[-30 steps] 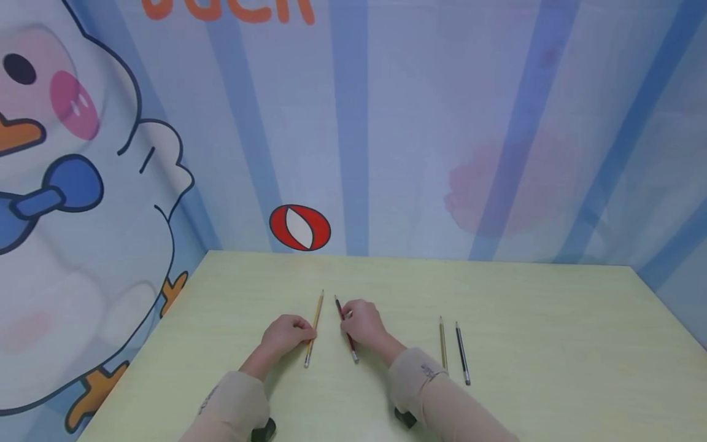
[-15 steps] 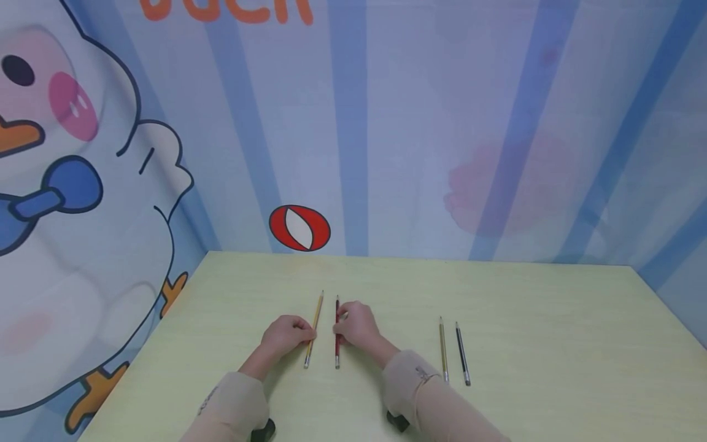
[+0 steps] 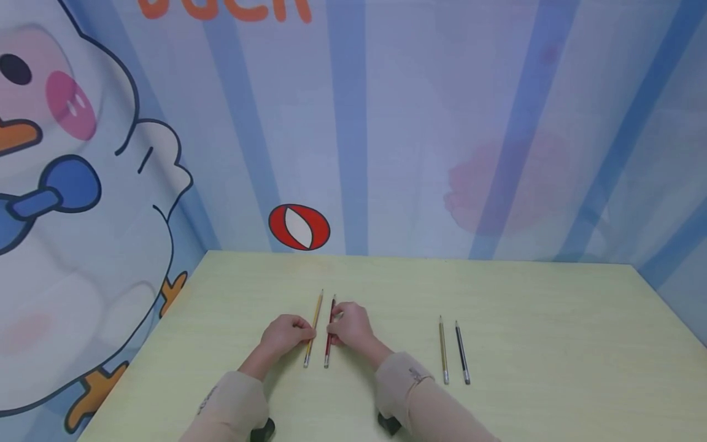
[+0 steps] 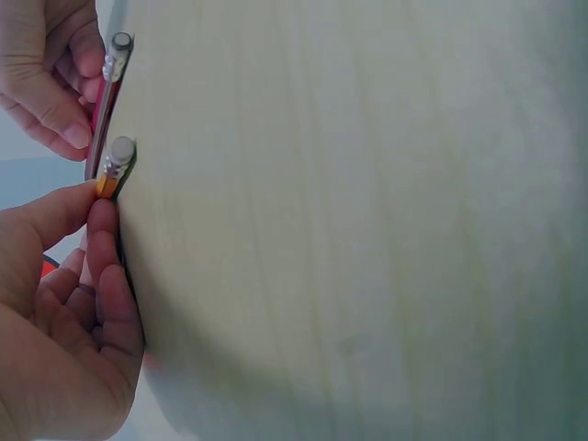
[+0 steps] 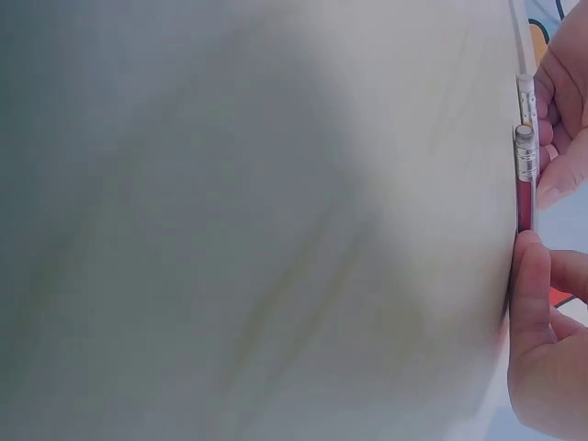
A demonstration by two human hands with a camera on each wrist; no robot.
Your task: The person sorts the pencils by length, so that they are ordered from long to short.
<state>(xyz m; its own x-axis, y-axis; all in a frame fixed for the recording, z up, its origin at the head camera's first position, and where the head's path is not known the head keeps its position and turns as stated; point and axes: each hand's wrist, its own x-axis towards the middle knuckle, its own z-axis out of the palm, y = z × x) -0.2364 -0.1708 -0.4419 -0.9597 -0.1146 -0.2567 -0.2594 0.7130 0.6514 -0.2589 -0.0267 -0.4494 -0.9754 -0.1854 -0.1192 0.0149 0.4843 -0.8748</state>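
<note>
A yellow pencil [image 3: 317,313] lies on the table left of centre, its eraser end toward the person. My left hand [image 3: 286,332] pinches it between thumb and fingers, seen closely in the left wrist view, where the pencil's eraser [image 4: 120,152] juts out past the fingertips. Just right of it and almost parallel is a dark red pencil [image 3: 328,352], tip pointing away. My right hand [image 3: 351,325] holds this one at its middle; its metal band and eraser [image 5: 525,152] show in the right wrist view. A narrow gap separates the two pencils.
On the pale yellow-green table [image 3: 552,319], to the right, lie a gold-coloured pencil [image 3: 444,351] and a dark pencil [image 3: 462,353], side by side. Behind the table's far edge stands a blue striped backdrop [image 3: 409,153] with a cartoon duck.
My right hand has moved left with the red pencil and turned it from a leftward slant to nearly parallel with the yellow one. The left hand has stayed in place.
</note>
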